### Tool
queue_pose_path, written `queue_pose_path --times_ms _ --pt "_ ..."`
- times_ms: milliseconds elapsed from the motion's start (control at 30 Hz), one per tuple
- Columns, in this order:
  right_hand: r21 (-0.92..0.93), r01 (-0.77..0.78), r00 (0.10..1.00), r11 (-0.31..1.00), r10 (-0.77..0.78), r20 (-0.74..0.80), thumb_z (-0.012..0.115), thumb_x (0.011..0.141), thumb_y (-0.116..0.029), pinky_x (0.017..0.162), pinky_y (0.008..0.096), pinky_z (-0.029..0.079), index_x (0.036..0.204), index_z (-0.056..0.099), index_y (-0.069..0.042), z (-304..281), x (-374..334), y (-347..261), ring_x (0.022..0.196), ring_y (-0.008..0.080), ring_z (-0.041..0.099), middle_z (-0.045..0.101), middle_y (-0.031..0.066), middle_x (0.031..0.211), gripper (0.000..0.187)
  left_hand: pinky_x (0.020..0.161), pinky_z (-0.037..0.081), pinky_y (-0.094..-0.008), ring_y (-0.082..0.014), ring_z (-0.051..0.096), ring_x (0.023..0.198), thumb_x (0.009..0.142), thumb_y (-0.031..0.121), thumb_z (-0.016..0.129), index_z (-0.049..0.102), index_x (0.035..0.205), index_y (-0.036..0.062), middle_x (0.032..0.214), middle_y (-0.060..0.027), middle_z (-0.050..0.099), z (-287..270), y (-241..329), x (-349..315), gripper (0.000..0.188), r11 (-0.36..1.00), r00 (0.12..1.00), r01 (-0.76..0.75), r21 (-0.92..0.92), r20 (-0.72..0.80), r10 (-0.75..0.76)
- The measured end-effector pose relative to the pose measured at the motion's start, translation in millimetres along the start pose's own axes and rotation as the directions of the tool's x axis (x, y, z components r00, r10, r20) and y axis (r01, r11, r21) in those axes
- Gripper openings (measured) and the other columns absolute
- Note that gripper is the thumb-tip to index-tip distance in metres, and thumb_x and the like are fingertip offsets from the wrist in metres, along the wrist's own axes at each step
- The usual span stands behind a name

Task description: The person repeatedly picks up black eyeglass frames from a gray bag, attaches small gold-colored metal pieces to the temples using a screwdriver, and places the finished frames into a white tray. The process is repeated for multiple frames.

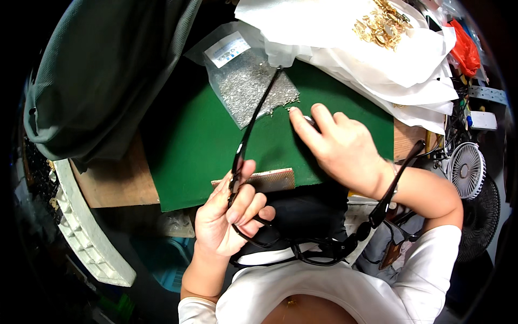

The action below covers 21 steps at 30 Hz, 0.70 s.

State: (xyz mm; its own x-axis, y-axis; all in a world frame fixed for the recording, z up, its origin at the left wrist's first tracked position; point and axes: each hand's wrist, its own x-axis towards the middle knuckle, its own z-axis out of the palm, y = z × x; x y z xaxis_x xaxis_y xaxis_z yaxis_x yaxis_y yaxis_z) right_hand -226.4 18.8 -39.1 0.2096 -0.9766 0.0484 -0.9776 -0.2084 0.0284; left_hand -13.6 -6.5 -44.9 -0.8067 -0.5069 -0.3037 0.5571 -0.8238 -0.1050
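My left hand (229, 213) is closed around a black eyeglasses frame (318, 254) near one hinge. One temple arm (259, 105) points up and away over the green mat, while the other (396, 186) rises on the right, in front of my right forearm. My right hand (345, 143) is over the mat, its index finger reaching to a few tiny metal pieces, apparently screws. A dark, shiny tool (311, 123) shows between its fingers; most of it is hidden. Just beyond lies a clear plastic bag (243, 81) full of small silvery metal pieces, some spilling from its near edge.
A green mat (186, 162) covers the wooden table. At its front edge stands a small ridged block (275, 180). White paper (334, 32) at the back right bears a pile of gold-coloured parts (383, 24). Dark cloth (108, 65) hangs at left; a white fan (465, 170) stands right.
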Motion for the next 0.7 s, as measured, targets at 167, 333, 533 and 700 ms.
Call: queue_pose_path --times_ms 167,333,533,700 --pt "0.913 -0.234 0.944 0.333 -0.149 0.296 0.045 0.087 -0.014 0.051 0.0274 0.047 0.108 0.050 -0.006 -35.5 7.6 0.8 0.058 0.0189 0.056 0.056 0.0115 0.080 0.024 0.074 0.038 -0.0293 -0.0104 0.036 0.059 0.091 0.021 0.038 0.041 0.123 0.0011 0.057 0.0007 0.038 -7.8 -0.9 -2.4 0.037 0.999 0.999 0.028 -0.046 0.025 -0.027" --pt "0.503 -0.792 0.610 -0.346 -0.482 0.629 0.041 0.091 -0.021 0.041 0.0188 0.039 0.113 0.046 -0.004 -55.2 14.1 -16.2 0.049 0.0062 0.046 0.055 0.0016 0.077 0.029 0.084 0.042 -0.0375 -0.0114 0.045 0.061 0.091 0.021 0.039 0.042 0.121 0.0010 0.060 -0.0009 0.044 -3.8 -4.2 -2.8 0.036 0.998 0.997 0.057 0.010 0.043 -0.057" --pt "0.546 -0.762 0.646 -0.349 -0.465 0.605 0.041 0.089 -0.022 0.040 0.0193 0.038 0.113 0.047 -0.005 -47.7 8.5 -18.8 0.050 0.0062 0.047 0.056 0.0014 0.078 0.030 0.082 0.044 -0.0371 -0.0135 0.046 0.064 0.091 0.021 0.040 0.041 0.121 0.0014 0.059 -0.0013 0.043 -3.8 -10.5 -3.4 0.036 0.995 0.998 0.057 -0.079 -0.004 -0.057" --pt "0.479 -0.795 0.606 -0.371 -0.485 0.631 0.044 0.089 -0.024 0.040 0.0185 0.039 0.116 0.046 -0.007 -47.0 8.4 -18.7 0.052 0.0066 0.050 0.059 0.0024 0.084 0.032 0.082 0.044 -0.0371 -0.0137 0.045 0.063 0.089 0.022 0.045 0.039 0.122 0.0014 0.059 -0.0010 0.042 -7.1 -11.6 -3.9 0.040 0.997 0.998 0.060 -0.048 0.004 -0.060"
